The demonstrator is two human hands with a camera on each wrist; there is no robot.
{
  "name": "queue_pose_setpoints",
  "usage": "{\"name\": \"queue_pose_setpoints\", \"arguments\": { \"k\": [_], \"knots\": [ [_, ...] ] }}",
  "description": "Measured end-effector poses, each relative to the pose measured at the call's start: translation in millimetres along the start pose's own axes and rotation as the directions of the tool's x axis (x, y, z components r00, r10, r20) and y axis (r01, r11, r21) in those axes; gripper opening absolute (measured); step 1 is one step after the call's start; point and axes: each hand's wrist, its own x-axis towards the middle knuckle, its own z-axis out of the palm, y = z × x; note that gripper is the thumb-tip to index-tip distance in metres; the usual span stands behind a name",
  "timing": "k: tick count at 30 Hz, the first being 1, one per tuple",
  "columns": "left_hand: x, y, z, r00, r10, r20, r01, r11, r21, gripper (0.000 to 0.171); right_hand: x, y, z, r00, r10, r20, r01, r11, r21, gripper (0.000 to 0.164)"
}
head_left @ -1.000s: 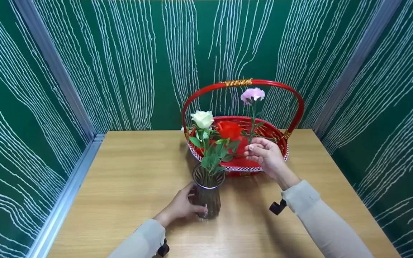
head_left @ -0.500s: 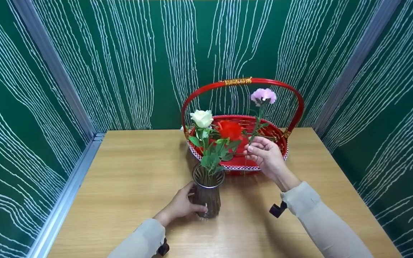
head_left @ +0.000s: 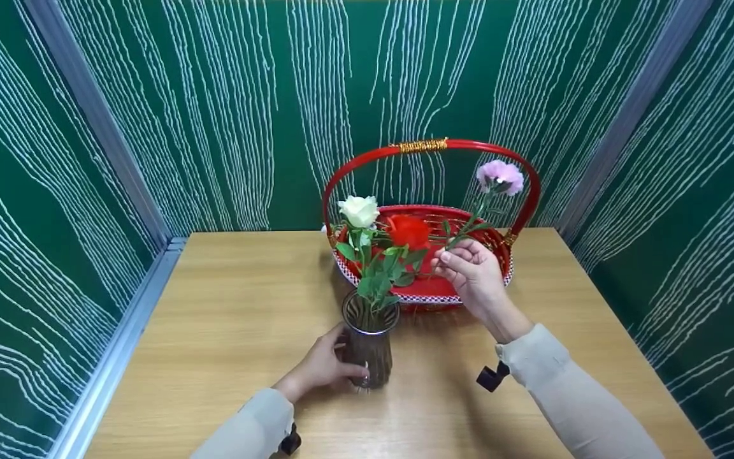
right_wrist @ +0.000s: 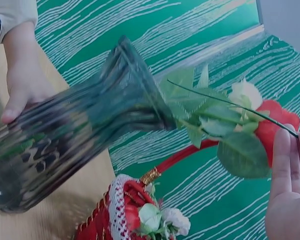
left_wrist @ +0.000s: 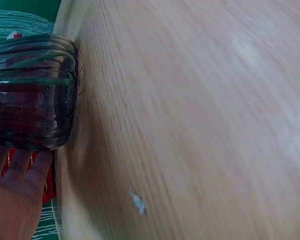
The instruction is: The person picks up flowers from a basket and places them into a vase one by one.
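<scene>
A ribbed, smoky glass vase (head_left: 372, 360) stands upright on the table, a white rose (head_left: 359, 211) and a red rose (head_left: 409, 231) rising from its mouth. My left hand (head_left: 321, 362) grips its lower body from the left, thumb in front. In the left wrist view green stems (left_wrist: 40, 80) show through the glass. My right hand (head_left: 476, 277) pinches the stem of a pink carnation (head_left: 501, 177) between thumb and fingers, the bloom leaning up and right. In the right wrist view its thin bare stem (right_wrist: 230, 102) points toward the vase mouth, crossing in front of the rose leaves.
Behind the vase sits a red basket (head_left: 434, 298) with a lace-trimmed rim and a tall arched handle (head_left: 367, 155). Pale flowers (right_wrist: 175, 221) show at its edge in the right wrist view. Green, white-streaked walls enclose the wooden table (head_left: 233, 287). A small white scrap (left_wrist: 137, 201) lies on it.
The pink carnation has tilted from nearly upright to leaning right, its bloom swinging toward the right side of the basket handle. My right hand stays nearly in place; my left hand and the vase have not moved.
</scene>
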Motion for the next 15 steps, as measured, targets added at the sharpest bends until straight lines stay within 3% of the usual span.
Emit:
{"name": "queue_pose_setpoints", "arguments": {
  "k": [15],
  "knots": [
    [-1.7,1.6,0.6,1.0,0.022,0.01,-0.021,1.0,-0.022,0.088,-10.8,6.8,20.8,0.998,-0.049,0.034,0.049,0.999,0.009,0.02]
  ]
}}
